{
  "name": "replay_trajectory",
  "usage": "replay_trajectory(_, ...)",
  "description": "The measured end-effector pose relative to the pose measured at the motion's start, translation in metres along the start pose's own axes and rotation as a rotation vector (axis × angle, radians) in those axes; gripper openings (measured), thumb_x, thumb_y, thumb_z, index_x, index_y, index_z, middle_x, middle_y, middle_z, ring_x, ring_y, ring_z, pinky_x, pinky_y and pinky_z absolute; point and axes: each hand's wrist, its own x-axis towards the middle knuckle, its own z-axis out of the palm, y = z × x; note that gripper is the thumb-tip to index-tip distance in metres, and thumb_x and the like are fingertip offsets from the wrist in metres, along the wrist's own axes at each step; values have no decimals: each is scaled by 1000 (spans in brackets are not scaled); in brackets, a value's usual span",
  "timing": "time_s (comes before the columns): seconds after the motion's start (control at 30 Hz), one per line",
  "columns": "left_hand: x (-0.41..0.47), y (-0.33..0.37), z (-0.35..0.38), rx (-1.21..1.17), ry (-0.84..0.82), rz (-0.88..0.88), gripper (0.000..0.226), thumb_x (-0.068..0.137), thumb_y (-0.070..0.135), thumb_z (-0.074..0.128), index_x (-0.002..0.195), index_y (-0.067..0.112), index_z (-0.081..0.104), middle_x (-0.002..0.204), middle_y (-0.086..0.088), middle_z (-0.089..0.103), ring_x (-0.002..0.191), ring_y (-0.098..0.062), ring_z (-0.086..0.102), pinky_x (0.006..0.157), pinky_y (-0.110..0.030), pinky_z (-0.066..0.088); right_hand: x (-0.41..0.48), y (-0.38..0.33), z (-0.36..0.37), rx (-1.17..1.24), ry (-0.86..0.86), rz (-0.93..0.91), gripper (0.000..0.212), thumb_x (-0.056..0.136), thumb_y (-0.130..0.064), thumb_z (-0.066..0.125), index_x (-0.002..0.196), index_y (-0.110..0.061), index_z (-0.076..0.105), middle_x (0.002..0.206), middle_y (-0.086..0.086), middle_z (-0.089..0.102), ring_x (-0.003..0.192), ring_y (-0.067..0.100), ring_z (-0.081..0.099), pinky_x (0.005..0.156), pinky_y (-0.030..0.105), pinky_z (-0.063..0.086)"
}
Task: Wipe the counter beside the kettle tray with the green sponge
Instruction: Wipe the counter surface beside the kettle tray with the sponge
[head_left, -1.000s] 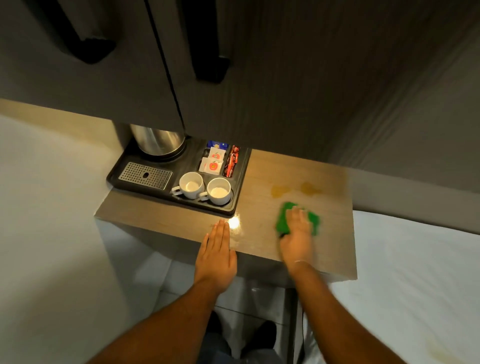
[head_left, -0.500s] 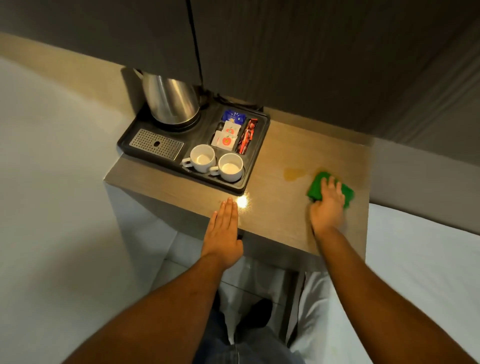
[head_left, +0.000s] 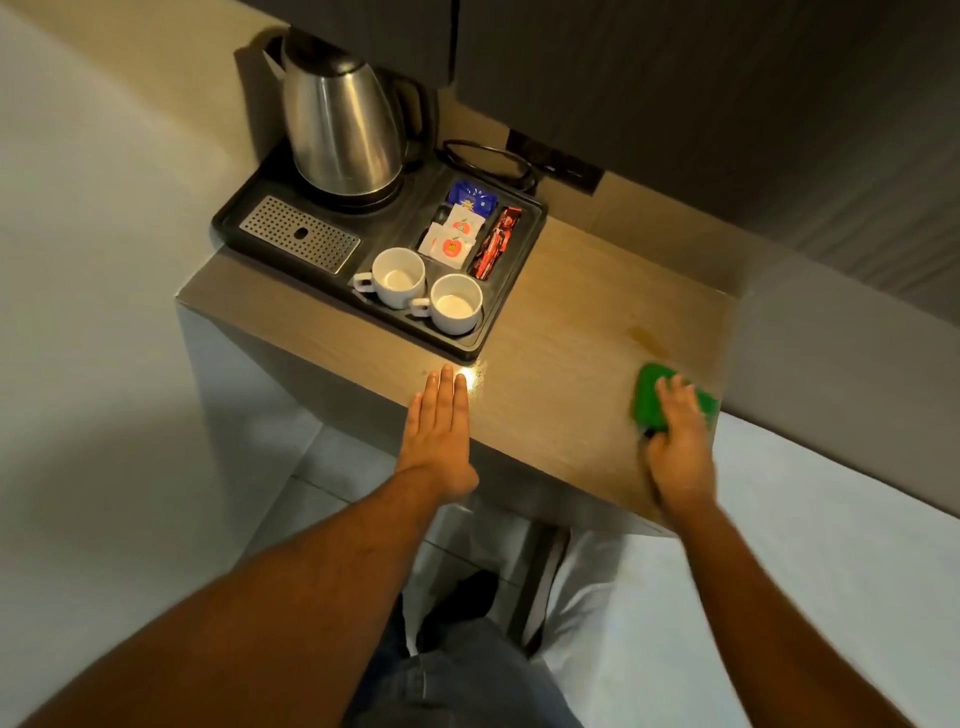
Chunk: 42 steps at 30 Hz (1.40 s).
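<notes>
Our view tipped up, so now the whole kettle (head_left: 340, 111) shows on the tray (head_left: 234, 228) at far left. Our left hand (head_left: 439, 441) stays flat and open on the counter (head_left: 561, 322). Our right hand (head_left: 675, 441) presses the sponge (head_left: 649, 400), dragged nearer; a stain (head_left: 644, 335) sits just beyond.

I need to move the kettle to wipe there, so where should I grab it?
Take the kettle by its black handle on the back right side, reaching over the sachets. The handle arches clear of the steel body, and the spout points left.
</notes>
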Motion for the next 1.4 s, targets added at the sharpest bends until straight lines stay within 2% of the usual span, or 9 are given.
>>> replay_trajectory(0.17, -2, 5, 2, 26, 8, -31, 138, 82, 27, 74, 159, 8, -39, 171, -20, -42, 159, -38, -38, 134, -55, -12, 106, -39, -14, 99, 70, 201, 71, 96, 13, 49, 161, -15, 38, 175, 9, 20, 163, 30, 12, 133, 44, 10)
replay_trajectory(0.37, -9, 11, 3, 18, 97, -44, 128, 87, 39, 66, 163, 5, -31, 175, -20, -34, 162, -35, -31, 136, -54, -3, 19, -147, 79, 179, -178, -350, 83, 88, 18, 49, 156, -29, 47, 173, -2, 26, 163, 20, 8, 132, 38, -2)
replay_trajectory(0.63, -6, 23, 9, -12, 171, -84, 129, 89, 46, 68, 164, 1, -27, 176, -22, -28, 164, -36, -25, 137, -52, -2, -58, -120, 92, 4, -249, -415, 87, 90, 7, 58, 162, -35, 31, 173, -9, 17, 160, 12, 2, 129, 40, 0)
replay_trajectory(0.87, -3, 19, 14, 3, 155, -70, 125, 94, 43, 66, 163, 4, -30, 175, -21, -33, 163, -36, -28, 137, -53, -1, 106, -156, 52, 29, -124, -235, 78, 97, 8, 49, 164, -26, 30, 176, -1, 19, 163, 21, 11, 134, 44, 6)
replay_trajectory(0.93, -3, 20, 16, 4, 164, -70, 125, 94, 43, 66, 163, 4, -30, 175, -21, -33, 163, -37, -29, 137, -54, -2, 145, -135, 30, 53, -112, -134, 75, 97, 9, 47, 165, -18, 30, 174, 7, 24, 162, 26, 19, 133, 38, 7)
replay_trajectory(1.07, -1, 20, 17, -7, 169, -83, 129, 91, 44, 69, 163, 4, -30, 174, -21, -34, 163, -38, -29, 137, -54, -4, 161, -52, -19, 177, 38, 162, 51, 105, -12, 45, 156, -10, 44, 157, 21, 48, 142, 41, 48, 123, 48, 35)
replay_trajectory(1.17, -1, 22, 17, 0, 162, -99, 132, 89, 43, 70, 162, 5, -33, 173, -22, -36, 162, -38, -31, 136, -53, -7, 127, -5, -30, 138, 124, 275, 57, 104, -3, 45, 160, -10, 39, 165, 19, 39, 150, 41, 40, 127, 49, 29)
replay_trajectory(1.27, -1, 25, 15, -6, 165, -123, 134, 87, 41, 72, 162, 5, -33, 173, -21, -36, 162, -38, -30, 136, -53, -7, 60, -10, 1, 28, 107, 127, 75, 92, 12, 51, 163, -8, 33, 173, 13, 27, 160, 33, 24, 133, 44, 15)
replay_trajectory(1.4, -3, 25, 8, 16, 118, -126, 137, 84, 39, 74, 161, 4, -34, 172, -22, -37, 162, -38, -30, 137, -55, -3, -35, -74, 68, 1, -86, -163, 91, 89, 7, 52, 165, -31, 21, 175, -9, 16, 161, 14, 9, 129, 42, 8)
